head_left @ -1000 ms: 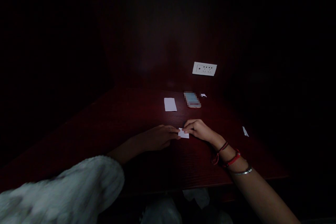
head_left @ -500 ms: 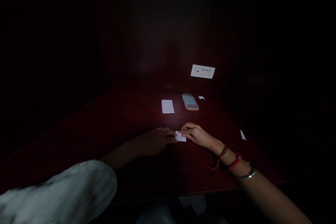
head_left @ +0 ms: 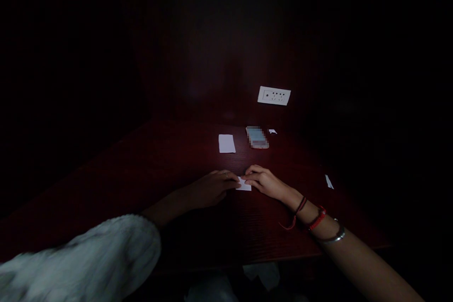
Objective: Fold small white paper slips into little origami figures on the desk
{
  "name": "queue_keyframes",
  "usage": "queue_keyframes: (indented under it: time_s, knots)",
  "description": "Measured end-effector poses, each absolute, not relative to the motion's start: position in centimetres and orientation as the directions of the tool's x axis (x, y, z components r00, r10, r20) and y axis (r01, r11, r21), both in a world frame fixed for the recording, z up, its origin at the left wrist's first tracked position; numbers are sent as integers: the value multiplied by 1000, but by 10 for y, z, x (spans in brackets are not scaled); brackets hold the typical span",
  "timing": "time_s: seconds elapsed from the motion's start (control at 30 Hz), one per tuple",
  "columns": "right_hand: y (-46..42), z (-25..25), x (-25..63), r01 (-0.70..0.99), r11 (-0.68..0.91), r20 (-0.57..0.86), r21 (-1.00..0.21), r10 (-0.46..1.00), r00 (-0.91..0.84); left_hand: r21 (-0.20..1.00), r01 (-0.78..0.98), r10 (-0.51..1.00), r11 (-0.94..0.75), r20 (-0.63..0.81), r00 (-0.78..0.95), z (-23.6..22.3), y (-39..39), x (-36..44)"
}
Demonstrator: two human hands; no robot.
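Observation:
A small piece of white paper [head_left: 245, 186] lies on the dark red table [head_left: 170, 155] between my hands. From the left, my left hand [head_left: 214, 188] has its fingertips closed on the paper's left side; a ring shows on one finger. My right hand [head_left: 265, 181] pinches the paper's upper right part between thumb and fingers. Fingers of both hands hide some of its edges. Beyond them rests a larger white sheet of paper [head_left: 227, 143], flat and apart from my hands.
A phone [head_left: 257, 137] with a blurred screen lies at the back, a paper scrap [head_left: 272, 131] beside it. Another paper strip [head_left: 329, 181] is on the right. A white wall socket [head_left: 274, 96] sits above the table. The surroundings are very dark.
My left fingers have shifted slightly to the right and further over the small paper. My right hand stays nearly still on it.

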State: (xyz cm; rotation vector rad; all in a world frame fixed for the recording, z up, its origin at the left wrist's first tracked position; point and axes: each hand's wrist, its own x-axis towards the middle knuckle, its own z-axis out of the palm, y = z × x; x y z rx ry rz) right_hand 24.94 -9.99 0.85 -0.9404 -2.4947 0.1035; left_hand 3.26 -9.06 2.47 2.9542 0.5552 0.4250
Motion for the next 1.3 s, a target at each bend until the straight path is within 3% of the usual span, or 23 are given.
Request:
queue_keyframes:
  time_s: [0.17,0.67,0.97,1.1,1.3]
  knots:
    - [-100,12,249,618,758,384,-209,645,-661,73,362,369,-929,233,900,18,-87,31]
    - [-103,20,252,645,760,325,-81,632,-703,67,365,371,-929,203,906,20,-90,31]
    - [-104,24,263,662,743,339,-97,650,-680,66,378,383,-924,214,899,24,-92,33]
    - [-106,27,265,678,723,368,-134,671,-643,74,381,388,-922,228,893,25,-92,33]
    - [-100,28,254,699,631,446,-337,761,-471,65,391,395,-918,241,886,30,-94,36]
